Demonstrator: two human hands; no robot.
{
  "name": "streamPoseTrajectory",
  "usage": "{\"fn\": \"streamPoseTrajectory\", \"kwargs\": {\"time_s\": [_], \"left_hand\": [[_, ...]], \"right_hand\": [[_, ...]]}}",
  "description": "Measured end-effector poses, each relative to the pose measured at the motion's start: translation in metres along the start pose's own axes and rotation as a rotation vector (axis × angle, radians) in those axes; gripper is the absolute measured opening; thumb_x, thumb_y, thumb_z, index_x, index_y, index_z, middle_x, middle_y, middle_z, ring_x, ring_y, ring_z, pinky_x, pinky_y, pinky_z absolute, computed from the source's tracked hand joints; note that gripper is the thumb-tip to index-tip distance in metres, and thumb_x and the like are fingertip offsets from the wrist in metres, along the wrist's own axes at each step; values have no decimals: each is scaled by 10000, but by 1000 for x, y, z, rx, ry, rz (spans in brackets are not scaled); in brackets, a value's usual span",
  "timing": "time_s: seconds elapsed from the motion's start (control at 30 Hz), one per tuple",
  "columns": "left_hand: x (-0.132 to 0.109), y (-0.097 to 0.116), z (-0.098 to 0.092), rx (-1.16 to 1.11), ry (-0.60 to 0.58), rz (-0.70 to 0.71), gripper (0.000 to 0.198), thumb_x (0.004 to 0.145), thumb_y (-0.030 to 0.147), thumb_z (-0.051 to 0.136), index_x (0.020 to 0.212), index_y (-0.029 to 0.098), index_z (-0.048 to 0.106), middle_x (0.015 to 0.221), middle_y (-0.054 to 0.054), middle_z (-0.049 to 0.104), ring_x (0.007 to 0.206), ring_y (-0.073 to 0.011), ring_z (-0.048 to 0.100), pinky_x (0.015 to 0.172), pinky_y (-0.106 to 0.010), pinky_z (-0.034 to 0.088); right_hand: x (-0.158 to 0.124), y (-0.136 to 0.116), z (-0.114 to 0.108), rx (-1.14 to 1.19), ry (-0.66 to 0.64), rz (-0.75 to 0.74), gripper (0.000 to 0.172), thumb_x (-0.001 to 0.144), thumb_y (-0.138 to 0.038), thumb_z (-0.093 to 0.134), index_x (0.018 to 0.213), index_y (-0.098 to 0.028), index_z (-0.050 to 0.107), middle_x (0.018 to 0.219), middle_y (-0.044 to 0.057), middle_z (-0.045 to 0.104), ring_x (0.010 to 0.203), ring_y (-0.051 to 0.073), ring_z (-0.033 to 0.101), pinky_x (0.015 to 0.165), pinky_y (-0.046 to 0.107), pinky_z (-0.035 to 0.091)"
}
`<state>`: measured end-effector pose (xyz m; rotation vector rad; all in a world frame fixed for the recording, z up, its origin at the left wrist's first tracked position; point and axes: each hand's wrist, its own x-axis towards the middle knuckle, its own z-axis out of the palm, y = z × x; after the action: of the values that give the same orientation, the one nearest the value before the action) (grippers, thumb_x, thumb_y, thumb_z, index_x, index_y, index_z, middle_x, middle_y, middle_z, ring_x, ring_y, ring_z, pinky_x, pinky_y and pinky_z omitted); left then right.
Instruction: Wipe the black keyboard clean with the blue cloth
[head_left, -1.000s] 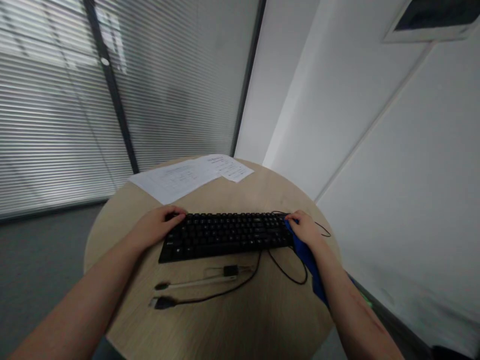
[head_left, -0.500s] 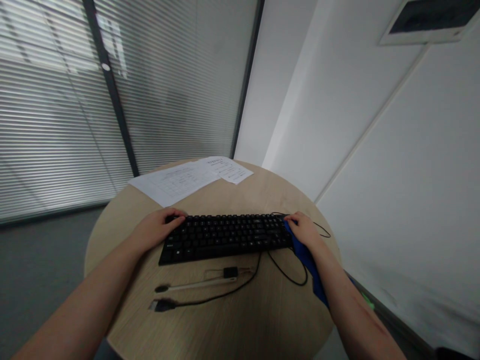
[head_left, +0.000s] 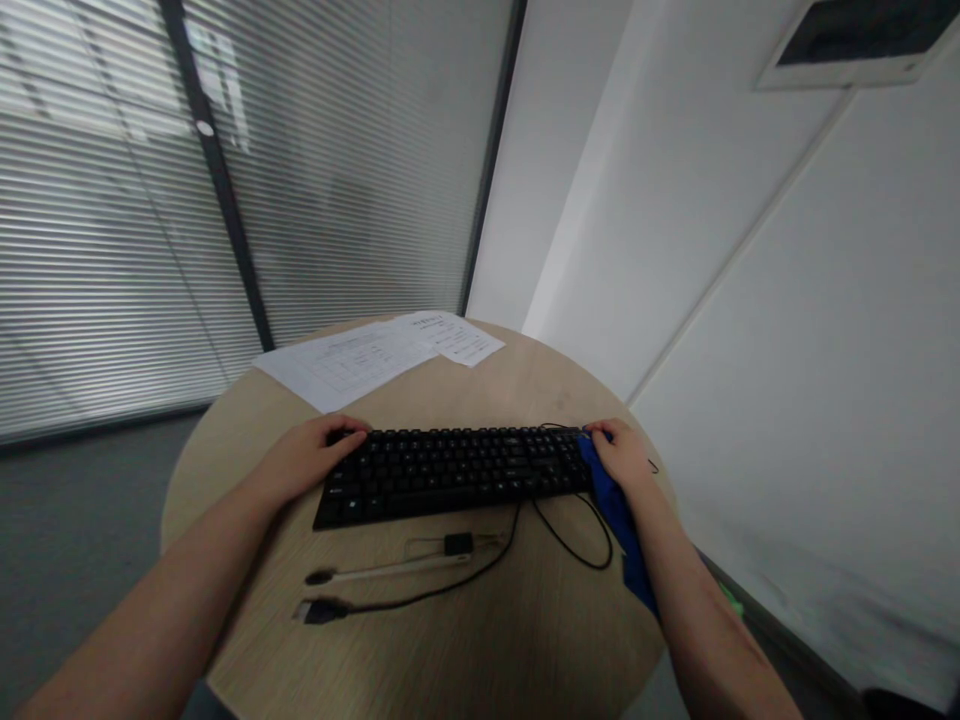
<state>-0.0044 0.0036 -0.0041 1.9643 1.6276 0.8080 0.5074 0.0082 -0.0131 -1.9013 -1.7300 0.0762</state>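
Hands sit wide apart, one at each end of the long black computer keyboard (head_left: 450,475), which lies flat on the round wooden table (head_left: 465,660). The left hand (head_left: 311,458) is curled around the far left corner, with the thumb on top and the other fingers bent behind the far edge. The right hand (head_left: 621,452) has its thumb and fingers pinched together on a blue cloth (head_left: 611,505) at the far right corner. The cloth hangs down beside the keyboard and goes under the right arm. I can't tell if those fingers touch the keyboard too.

Half a second ago, the right hand was a bit more to the left. Now it has slid out to the right end, and the blue cloth has come with it. The hand and wrist now hide more of the thin cord loop (head_left: 654,466) behind them. The left hand and the keyboard have stayed put.

In front of the keyboard lie a thin pale stick (head_left: 405,567) with a dark tip, a small black block (head_left: 457,544) and a USB plug (head_left: 324,610) on a black cord (head_left: 420,600).
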Motion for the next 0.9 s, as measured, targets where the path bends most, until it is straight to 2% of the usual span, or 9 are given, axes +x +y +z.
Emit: {"fn": "streamPoseTrajectory", "kwargs": {"time_s": [0.3, 0.53, 0.63, 0.7, 0.77, 0.83, 0.9], "left_hand": [[-2, 1, -2, 9, 12, 1, 532, 791, 672, 521, 996, 243, 760, 1046, -69, 773, 990, -312, 692, 950, -456, 522], [-1, 0, -1, -9, -7, 7, 539, 805, 681, 523, 1021, 243, 752, 1084, -74, 771, 1029, -317, 686, 983, -473, 503], [-1, 0, -1, -15, -12, -5, 541, 804, 679, 526, 1026, 240, 751, 1085, -76, 773, 1032, -317, 688, 979, -473, 510], [-1, 0, -2, -11, -10, -8, 539, 807, 675, 522, 1024, 240, 753, 1083, -77, 773, 1032, -317, 690, 986, -474, 510], [0, -1, -1, -7, -6, -5, 541, 803, 682, 524, 1019, 244, 756, 1087, -74, 772, 1039, -318, 689, 1000, -469, 506], [1, -2, -1, -8, -4, -5, 550, 789, 697, 533, 1016, 249, 757, 1092, -69, 773, 1050, -320, 686, 1004, -456, 504], [1, -2, -1, -6, -2, -14, 556, 777, 703, 539, 1018, 253, 759, 1087, -68, 776, 1050, -323, 687, 995, -449, 509]], "right_hand": [[-1, -3, 4, -36, -191, -88, 299, 911, -210, 505, 1035, -190, 776, 1072, 54, 664, 1045, 142, 595, 1024, 266, 437], [-3, -4, 7, -30, -139, -95, 303, 921, -236, 513, 1064, -203, 778, 1049, 61, 660, 1018, 144, 593, 994, 261, 440], [-2, -5, 8, 26, -113, -73, 248, 860, -208, 559, 958, -187, 786, 1016, 58, 673, 982, 139, 598, 981, 249, 446], [-3, -6, 7, 43, -80, -55, 240, 844, -225, 552, 911, -171, 777, 1015, 63, 683, 981, 144, 602, 979, 253, 452], [-3, -5, 3, 85, 19, -29, 297, 854, -282, 510, 924, -152, 768, 1041, 81, 690, 1004, 160, 606, 995, 273, 457], [-4, -3, -2, 228, 215, 21, 356, 835, -351, 491, 928, -130, 754, 1045, 99, 692, 1016, 178, 611, 1020, 300, 458], [-5, 3, -8, 489, 408, 97, 386, 779, -421, 526, 905, -116, 726, 994, 102, 692, 979, 187, 618, 1003, 312, 471]]}}
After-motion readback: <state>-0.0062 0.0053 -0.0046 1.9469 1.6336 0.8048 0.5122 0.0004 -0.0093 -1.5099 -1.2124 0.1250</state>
